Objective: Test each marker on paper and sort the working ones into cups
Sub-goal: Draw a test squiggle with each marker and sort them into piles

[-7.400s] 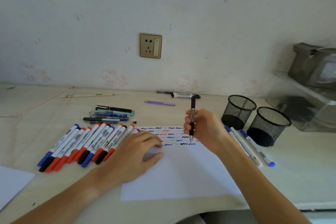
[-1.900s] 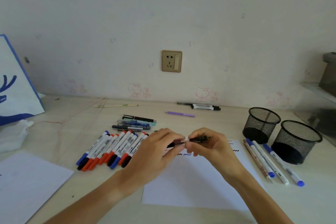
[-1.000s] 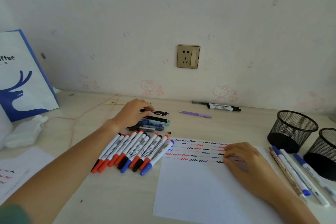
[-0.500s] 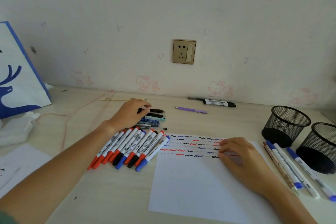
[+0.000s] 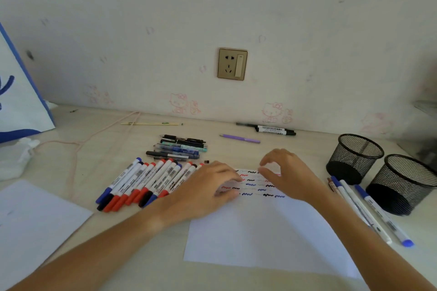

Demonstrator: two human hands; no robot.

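Apparently between markers, both hands are empty: the left hand (image 5: 203, 192) lies flat pinning the paper (image 5: 264, 231), the right hand (image 5: 287, 173) hovers open-fingered; markers (image 5: 146, 182) wait leftward, cups (image 5: 354, 158) empty.

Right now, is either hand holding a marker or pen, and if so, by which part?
Neither. The left hand rests flat on the paper; the right hand hovers above it, fingers curled around nothing.

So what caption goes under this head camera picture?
Both empty hands, left hand and right hand, rest over scribbled test paper beside a marker row.
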